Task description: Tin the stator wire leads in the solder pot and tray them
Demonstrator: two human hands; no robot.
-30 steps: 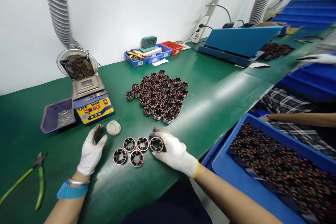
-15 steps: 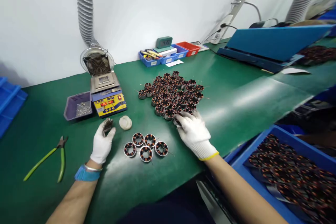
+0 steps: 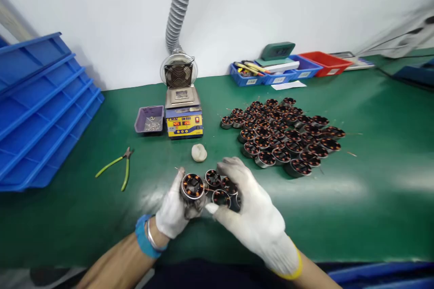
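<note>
Head view: my left hand [image 3: 174, 210] grips 1 stator [image 3: 192, 186]; my right hand [image 3: 252, 216], loosely curled, covers others near the tabletop [image 3: 339, 207] edge.

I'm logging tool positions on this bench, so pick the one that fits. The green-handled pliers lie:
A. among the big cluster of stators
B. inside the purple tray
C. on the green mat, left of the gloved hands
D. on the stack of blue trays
C: the green-handled pliers lie flat on the bare green mat, between the stack of blue trays and the left hand, apart from both.
</note>
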